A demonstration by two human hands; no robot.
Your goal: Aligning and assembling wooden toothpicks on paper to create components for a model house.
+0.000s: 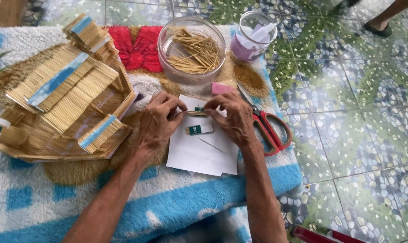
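Rug [190, 202]: fluffy, blue and white with brown and red patches; lies on the pebble-patterned tile floor [357, 135] and carries everything below.
Paper [199, 155]: white sheets under both hands, near the rug's front edge.
Loose stick [211, 145]: one thin stick lying alone on the paper.
Taped bundle [199, 129]: short sticks banded with white and green tape, flat on the paper between the hands.
Left hand [156, 121]: fingers closed in a pinch on one end of a small stick bundle [197, 111].
Right hand [233, 117]: fingertips pinching the other end of the same bundle, held just above the paper.
Handling note: the ends probably need to stay flush and the band tight, gripped close to the tape.
Scissors [269, 128]: red handles, just right of the right hand.
Eraser-like block [222, 88]: pink, beyond the hands.
Stick model [64, 99]: house-like, with blue tape strips, to the left.
Bowl [191, 50]: clear, holding loose sticks.
Jar [253, 38]: clear, with purple contents, farthest back.
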